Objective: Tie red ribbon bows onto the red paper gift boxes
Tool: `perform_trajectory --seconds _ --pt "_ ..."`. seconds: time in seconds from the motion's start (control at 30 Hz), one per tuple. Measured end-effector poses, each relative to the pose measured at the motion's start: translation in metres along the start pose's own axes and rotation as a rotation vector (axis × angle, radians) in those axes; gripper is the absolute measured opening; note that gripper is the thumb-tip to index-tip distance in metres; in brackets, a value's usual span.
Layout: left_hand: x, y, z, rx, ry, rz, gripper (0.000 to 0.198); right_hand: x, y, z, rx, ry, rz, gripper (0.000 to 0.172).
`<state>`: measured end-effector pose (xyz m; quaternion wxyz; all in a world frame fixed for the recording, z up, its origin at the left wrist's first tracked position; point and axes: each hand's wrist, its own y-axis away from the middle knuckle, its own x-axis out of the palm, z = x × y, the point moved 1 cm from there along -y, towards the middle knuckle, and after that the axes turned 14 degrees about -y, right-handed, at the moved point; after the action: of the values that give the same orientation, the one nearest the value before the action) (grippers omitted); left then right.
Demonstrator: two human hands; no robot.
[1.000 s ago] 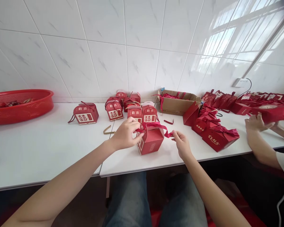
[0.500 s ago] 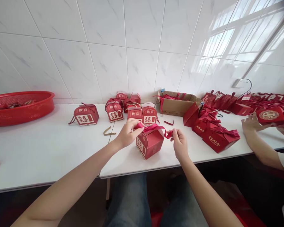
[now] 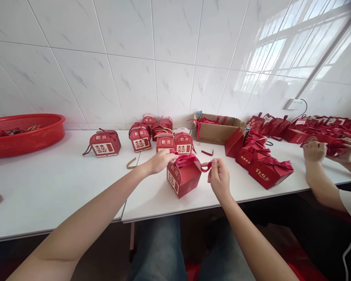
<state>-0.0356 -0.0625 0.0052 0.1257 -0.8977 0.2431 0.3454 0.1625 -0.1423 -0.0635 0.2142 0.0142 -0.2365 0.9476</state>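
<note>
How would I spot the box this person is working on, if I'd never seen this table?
On the white table, look near the front edge, just beyond the person's jeans. Between the left hand and right hand stands a red box with a pale printed panel. Unlike the boxes clustered behind it, its bright pinkish-red ribbon is pinched by both hands.
</note>
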Motion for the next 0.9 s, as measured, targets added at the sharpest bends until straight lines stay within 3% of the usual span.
perform_trajectory --seconds 0.2,0.37,0.47,0.6,0.9 --pt "-0.002 -0.001 -0.001 0.006 -0.045 0.006 0.031 -0.001 0.007 0.009 -0.174 0.164 -0.046 0.028" --pt "-0.001 -0.001 -0.001 0.006 -0.084 0.018 0.031 0.009 0.011 0.01 -0.279 0.395 0.269 0.019" --pt "-0.001 0.0 -0.003 0.016 -0.09 0.043 0.032 0.017 0.01 0.012 -0.256 0.658 0.419 0.022" --pt "-0.002 0.003 -0.006 0.03 -0.083 0.067 0.031 0.024 0.008 0.017 -0.215 0.893 0.497 0.024" --pt "0.0 -0.001 -0.002 0.052 -0.082 0.118 0.031 0.028 0.007 0.021 -0.163 0.974 0.55 0.024"
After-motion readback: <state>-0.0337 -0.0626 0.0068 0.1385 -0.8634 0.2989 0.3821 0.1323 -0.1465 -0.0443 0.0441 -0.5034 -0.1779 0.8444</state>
